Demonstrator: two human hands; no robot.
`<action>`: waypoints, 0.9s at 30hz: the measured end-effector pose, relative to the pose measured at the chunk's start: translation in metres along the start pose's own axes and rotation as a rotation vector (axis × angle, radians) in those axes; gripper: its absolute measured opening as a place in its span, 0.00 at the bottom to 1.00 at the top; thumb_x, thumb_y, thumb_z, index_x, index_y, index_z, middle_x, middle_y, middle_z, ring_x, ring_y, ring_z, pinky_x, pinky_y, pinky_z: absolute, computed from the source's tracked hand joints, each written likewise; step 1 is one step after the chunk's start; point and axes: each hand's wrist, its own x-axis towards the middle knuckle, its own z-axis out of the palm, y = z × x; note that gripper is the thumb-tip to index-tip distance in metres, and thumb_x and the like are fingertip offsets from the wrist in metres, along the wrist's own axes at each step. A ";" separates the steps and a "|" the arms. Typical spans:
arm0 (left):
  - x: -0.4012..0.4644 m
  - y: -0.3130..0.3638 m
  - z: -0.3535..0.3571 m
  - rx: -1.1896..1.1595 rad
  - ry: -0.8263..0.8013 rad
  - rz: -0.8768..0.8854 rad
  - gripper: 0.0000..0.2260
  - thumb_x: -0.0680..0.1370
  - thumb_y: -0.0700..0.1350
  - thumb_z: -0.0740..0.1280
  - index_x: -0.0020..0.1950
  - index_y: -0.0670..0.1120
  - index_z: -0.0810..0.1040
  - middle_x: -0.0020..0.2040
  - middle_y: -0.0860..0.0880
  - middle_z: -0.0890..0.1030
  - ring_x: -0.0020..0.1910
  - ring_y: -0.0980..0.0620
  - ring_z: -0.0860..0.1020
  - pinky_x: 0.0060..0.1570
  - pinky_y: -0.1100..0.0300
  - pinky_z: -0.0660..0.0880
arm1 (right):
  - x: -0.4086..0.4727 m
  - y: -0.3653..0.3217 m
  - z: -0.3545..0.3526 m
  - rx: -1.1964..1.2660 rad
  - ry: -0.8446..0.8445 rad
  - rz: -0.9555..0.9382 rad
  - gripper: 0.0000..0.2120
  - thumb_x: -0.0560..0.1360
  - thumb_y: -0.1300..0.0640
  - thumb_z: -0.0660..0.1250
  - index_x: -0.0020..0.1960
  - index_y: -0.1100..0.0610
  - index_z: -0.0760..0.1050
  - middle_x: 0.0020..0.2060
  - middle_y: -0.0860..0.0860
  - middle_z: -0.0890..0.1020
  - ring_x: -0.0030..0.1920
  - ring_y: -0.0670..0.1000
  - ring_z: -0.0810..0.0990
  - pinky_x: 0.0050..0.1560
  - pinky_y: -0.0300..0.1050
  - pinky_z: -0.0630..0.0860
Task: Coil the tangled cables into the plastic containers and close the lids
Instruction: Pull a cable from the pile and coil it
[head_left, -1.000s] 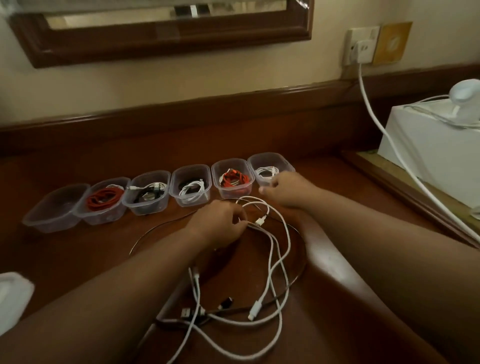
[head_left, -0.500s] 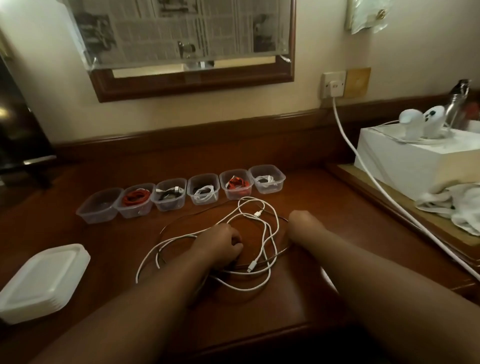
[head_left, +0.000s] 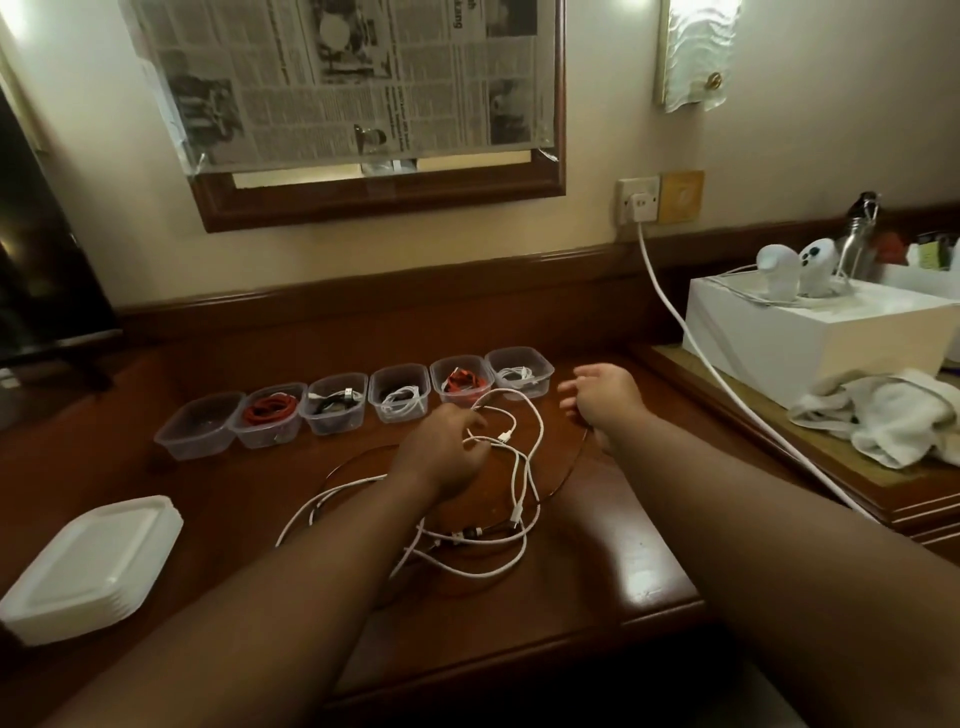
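A tangle of white and dark cables (head_left: 511, 499) lies on the brown desk (head_left: 639, 561) in front of me. My left hand (head_left: 441, 457) grips white strands at the tangle's left side. My right hand (head_left: 602, 397) hovers to the right of the tangle with loosely spread fingers, holding nothing. Behind the tangle stands a row of several clear plastic containers (head_left: 400, 397), all without lids. Most hold coiled cables, red, white or dark. The leftmost container (head_left: 200, 426) looks empty.
A stack of white lids (head_left: 88, 569) lies at the desk's left front. A thick white power cord (head_left: 727, 384) runs from the wall socket across the right side. A white box (head_left: 810, 338) and a crumpled cloth (head_left: 883, 415) sit on the right ledge.
The view pulled back and tilted up. My right hand lifted off the desk and opened beside the tangle. My left hand stays on the white strands.
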 end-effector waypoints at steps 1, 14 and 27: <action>0.002 0.003 -0.001 -0.044 0.045 0.008 0.17 0.79 0.50 0.67 0.67 0.51 0.75 0.66 0.49 0.73 0.61 0.50 0.75 0.59 0.52 0.76 | -0.004 -0.006 0.003 0.007 -0.015 -0.073 0.12 0.81 0.67 0.59 0.63 0.62 0.73 0.42 0.52 0.81 0.33 0.46 0.77 0.28 0.36 0.74; 0.048 0.006 -0.032 -0.302 0.254 -0.074 0.17 0.78 0.45 0.69 0.68 0.48 0.75 0.66 0.44 0.70 0.56 0.51 0.75 0.41 0.70 0.70 | -0.036 -0.030 0.024 -0.312 -0.451 -0.667 0.13 0.80 0.65 0.63 0.57 0.49 0.78 0.51 0.47 0.82 0.51 0.43 0.82 0.48 0.38 0.80; 0.056 -0.045 -0.065 0.011 0.207 -0.146 0.15 0.85 0.51 0.55 0.51 0.44 0.77 0.42 0.44 0.79 0.41 0.44 0.76 0.39 0.52 0.69 | -0.020 -0.052 0.030 -0.177 -0.205 -0.154 0.10 0.82 0.51 0.61 0.47 0.56 0.74 0.37 0.53 0.78 0.27 0.45 0.72 0.26 0.38 0.67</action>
